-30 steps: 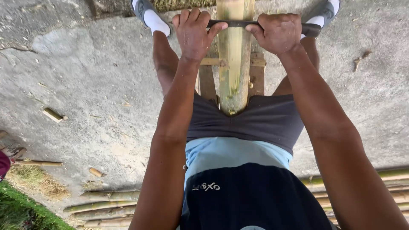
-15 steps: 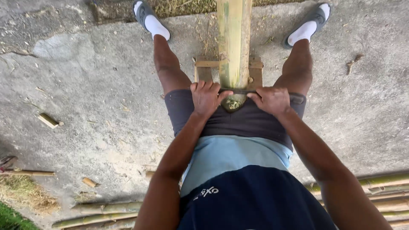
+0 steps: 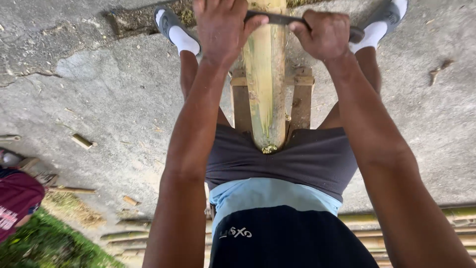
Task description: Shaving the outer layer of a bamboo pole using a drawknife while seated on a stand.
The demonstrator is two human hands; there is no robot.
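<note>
Head view, the only one. I see a bamboo pole running lengthwise away from the body, its cut near end butted against the dark shorts at the lap. Braced like that it likely can't slide toward the body, my guess for why it sits there. It rests on a small wooden frame between the thighs, which lifts it off the concrete ground.

A dark blade-like bar lies crosswise on top of the pole at the far end, one end in each fist. Two-ended grip probably keeps it level across the round surface.

Left hand: closed in a fist round the bar's left end, knuckles up, thumb wrapped under. Right hand: closed round the right end, same pose. Both arms are stretched nearly straight and forward, elbows barely bent, forearms flanking the pole.

Feet in white socks and grey shoes are planted either side of the far end.

Loose bamboo lengths lie on the ground behind. A maroon sleeve of another person is at the left edge.
</note>
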